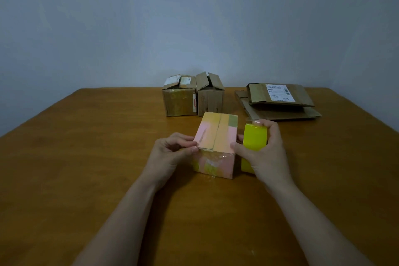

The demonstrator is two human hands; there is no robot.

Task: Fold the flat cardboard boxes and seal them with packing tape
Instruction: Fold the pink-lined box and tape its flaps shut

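I see the pink box (pixel 216 130) on the table (pixel 86 157). My left hand (pixel 170 151) pinches its near-left top edge. My right hand (pixel 265 153) has its grip wrapped round the yellow tape roll (pixel 254 136) just right of it. I'd pull the tape taut along the centre seam, then press it flat.

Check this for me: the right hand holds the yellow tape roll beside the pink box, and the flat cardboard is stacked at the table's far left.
One detail is wrong. The head view shows the flat cardboard stacked at the far right of the table, not the far left. The rest stands: the right hand holds the yellow tape roll beside the pink box.
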